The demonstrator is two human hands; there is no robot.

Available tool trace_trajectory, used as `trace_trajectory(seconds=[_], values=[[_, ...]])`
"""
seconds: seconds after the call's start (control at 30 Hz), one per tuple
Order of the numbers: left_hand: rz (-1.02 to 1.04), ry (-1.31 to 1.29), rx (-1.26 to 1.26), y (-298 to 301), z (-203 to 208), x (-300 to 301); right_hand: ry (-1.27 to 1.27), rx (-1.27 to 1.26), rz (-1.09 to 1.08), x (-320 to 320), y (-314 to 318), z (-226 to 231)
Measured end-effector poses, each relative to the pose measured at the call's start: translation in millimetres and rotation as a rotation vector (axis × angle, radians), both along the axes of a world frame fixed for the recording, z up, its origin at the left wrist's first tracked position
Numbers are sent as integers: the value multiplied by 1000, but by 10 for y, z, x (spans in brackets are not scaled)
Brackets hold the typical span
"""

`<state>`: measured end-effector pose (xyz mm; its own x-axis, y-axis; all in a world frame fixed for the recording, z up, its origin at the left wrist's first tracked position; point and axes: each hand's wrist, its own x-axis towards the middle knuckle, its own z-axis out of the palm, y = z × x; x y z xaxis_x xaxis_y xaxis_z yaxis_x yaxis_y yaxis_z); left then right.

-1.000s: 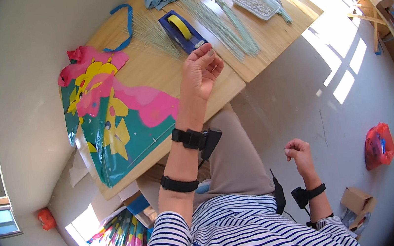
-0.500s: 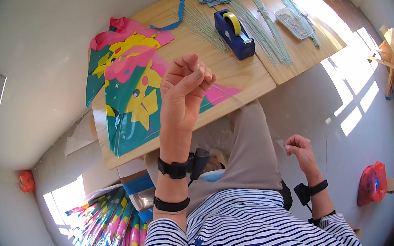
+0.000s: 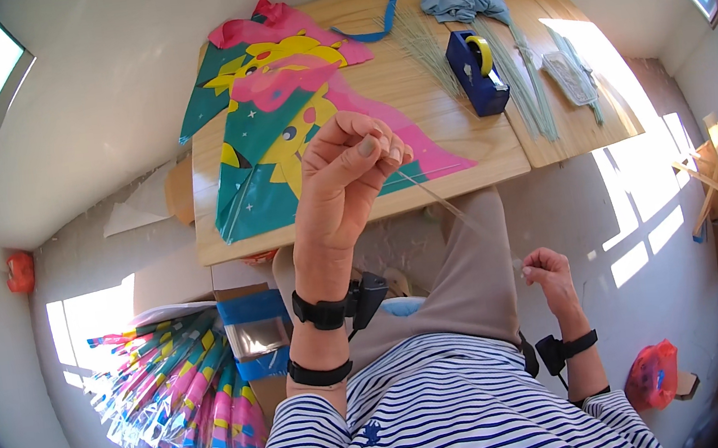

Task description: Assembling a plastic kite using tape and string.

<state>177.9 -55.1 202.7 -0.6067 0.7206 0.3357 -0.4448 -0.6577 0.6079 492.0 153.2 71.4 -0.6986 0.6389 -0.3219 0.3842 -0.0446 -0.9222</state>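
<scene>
"What's happening mid-frame?"

"My left hand [image 3: 354, 157] is pinching a thin, see-through strip [image 3: 439, 199], fingers nearly closed! It's slanting toward the lower right."

"And there?"

"My right hand [image 3: 550, 277] is pinching its faint far end, fingertips together!"

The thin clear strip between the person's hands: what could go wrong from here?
The thin clear strip seems to run from left hand to right hand above the trousers, so it might snag or twist. Being see-through, it could be easy to lose sight of. The left hand appears over the printed sheets near the front edge of the table; a knock could shift them.
</scene>
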Motion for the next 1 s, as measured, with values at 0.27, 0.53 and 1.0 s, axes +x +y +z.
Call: trace_trajectory(seconds=[0.27,0.53,1.0], values=[[67,-18,64,-136,-72,-23,-2,5,27,-63,-80,77],[100,39,-23,-186,-97,-24,-21,-2,15,-32,-62,40],[26,44,-100,-171,-124,-1,-50,-18,5,21,-39,-53]])
